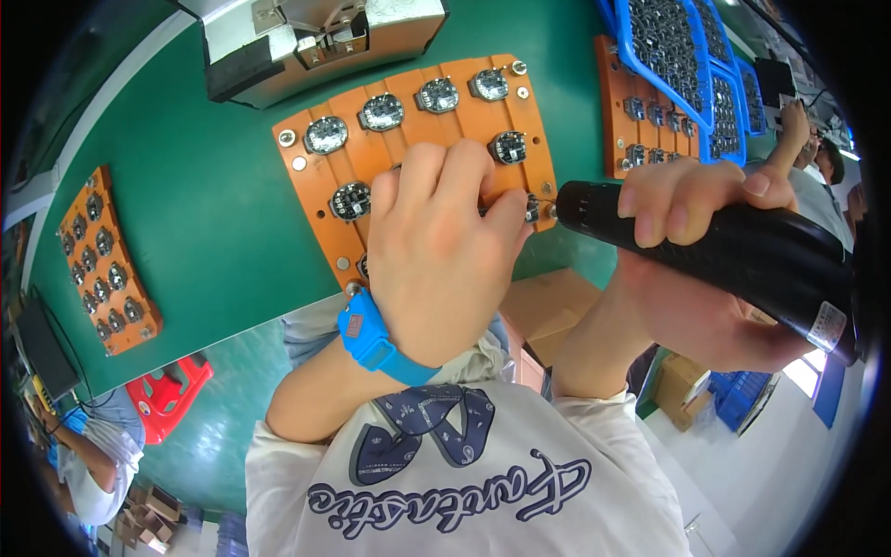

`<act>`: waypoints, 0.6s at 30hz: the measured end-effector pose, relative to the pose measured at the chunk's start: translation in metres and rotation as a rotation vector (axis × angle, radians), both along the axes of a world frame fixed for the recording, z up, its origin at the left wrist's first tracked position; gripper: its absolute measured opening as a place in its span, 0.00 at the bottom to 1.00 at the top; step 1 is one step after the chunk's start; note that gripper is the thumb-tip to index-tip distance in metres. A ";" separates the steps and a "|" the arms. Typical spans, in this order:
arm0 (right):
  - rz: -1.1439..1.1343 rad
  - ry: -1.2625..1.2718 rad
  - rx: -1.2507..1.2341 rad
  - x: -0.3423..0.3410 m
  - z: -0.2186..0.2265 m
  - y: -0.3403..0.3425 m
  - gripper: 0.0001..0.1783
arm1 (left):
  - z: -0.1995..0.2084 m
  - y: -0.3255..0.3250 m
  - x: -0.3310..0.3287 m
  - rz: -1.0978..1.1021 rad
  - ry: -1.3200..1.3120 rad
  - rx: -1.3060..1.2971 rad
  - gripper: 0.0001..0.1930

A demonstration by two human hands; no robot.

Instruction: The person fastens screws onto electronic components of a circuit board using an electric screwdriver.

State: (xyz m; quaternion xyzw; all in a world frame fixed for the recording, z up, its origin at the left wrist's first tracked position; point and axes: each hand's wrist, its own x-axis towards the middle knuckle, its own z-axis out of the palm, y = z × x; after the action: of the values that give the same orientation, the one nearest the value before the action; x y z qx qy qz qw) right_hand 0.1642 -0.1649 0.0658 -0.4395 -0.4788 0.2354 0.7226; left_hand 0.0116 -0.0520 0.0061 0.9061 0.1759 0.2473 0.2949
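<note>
Green worktop (213, 204), bare stretch between the centre jig and a smaller orange jig (104, 262) near its left edge; worktop's near edge runs diagonally just below the hands. Grey metal fixture (316, 42) at the far edge. To the right, another orange jig (640, 111) partly under blue mesh trays (677, 56); little free room on that side.

Below the worktop edge: brown cardboard cartons (548, 306), a red plastic stool (167, 390), a blue crate (738, 399). White rectangular label (826, 325) on the tool's rear end.

Orange jig board (445, 116) lies centre, slotted, carrying round circuit boards (382, 111) with silver faces in rows, screws at corners.

Left hand (436, 251), blue wristband (376, 339), fingers curled down, pressing on the board at its right edge. Right hand (696, 269) wrapped around a black electric screwdriver (724, 246), nose pointing left, meeting the left fingertips.
</note>
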 end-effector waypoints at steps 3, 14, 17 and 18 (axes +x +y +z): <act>-0.033 -0.003 -0.015 -0.001 0.001 0.001 0.53 | 0.004 0.001 0.000 -0.011 0.025 -0.009 0.16; 0.080 -0.176 0.016 -0.022 0.053 0.028 0.48 | 0.001 -0.003 -0.007 0.001 0.061 0.028 0.16; 0.044 -0.143 0.038 -0.038 0.068 0.059 0.47 | 0.002 -0.009 -0.010 0.039 0.093 0.086 0.21; 0.063 -0.144 0.043 -0.039 0.069 0.064 0.47 | 0.006 -0.010 -0.017 0.063 0.042 0.063 0.22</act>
State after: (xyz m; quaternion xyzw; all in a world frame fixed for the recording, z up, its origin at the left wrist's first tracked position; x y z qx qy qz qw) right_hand 0.1251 -0.1005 0.1344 -0.4242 -0.5483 0.2155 0.6877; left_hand -0.0057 -0.0617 0.0121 0.9140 0.2026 0.2425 0.2545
